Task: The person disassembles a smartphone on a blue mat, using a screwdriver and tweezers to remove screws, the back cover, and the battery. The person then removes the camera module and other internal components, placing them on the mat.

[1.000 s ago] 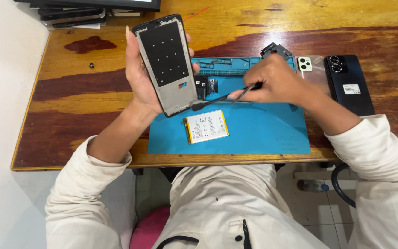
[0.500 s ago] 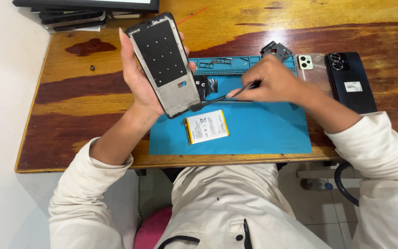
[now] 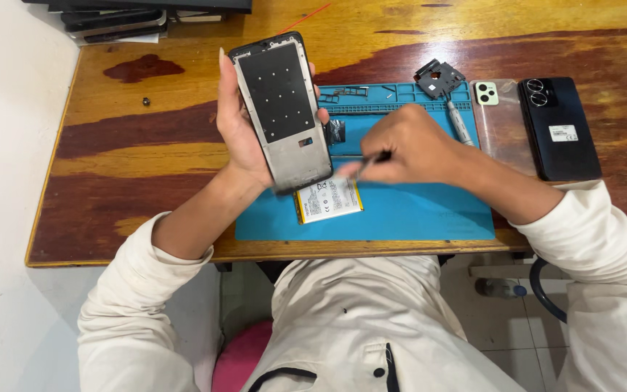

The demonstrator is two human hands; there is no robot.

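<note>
Holding, in the left hand [image 3: 244, 134]: one opened smartphone frame with grey metal midplate and black inner panel [image 3: 282, 109], upright and slightly tilted, raised above the worktop; fingers wrap its far edge, thumb along the near one.

Right hand [image 3: 408, 145]: clenched around a thin dark tool [image 3: 371, 158] (most likely a small pick or tweezer; kind cannot be told), tip pointing towards 9 o'clock, just beside the frame's lower corner.

Blue rectangular rubber work mat [image 3: 415, 210]: flat on the worktop, under both hands.

White flat phone battery with black markings [image 3: 328, 199]: on the mat, at 6 o'clock from the frame, partly under its lower end.

Small black square phone part [image 3: 438, 76]: at the mat's far edge, 12 o'clock from the right hand.

Slim grey-handled screwdriver [image 3: 461, 123]: lying on the mat at 2 o'clock from the right hand, just beside it.

Clear soft phone case with pale green camera block [image 3: 498, 120]: on the worktop, touching the mat's 3 o'clock side.

Black smartphone lying back-up [image 3: 559, 127]: just beside the clear case, further towards 3 o'clock.

Worn red-brown and yellow wooden worktop [image 3: 132, 167]: carries all items.

Dark stacked flat devices [image 3: 117, 18]: at the worktop's far corner, 11 o'clock from the frame.
</note>
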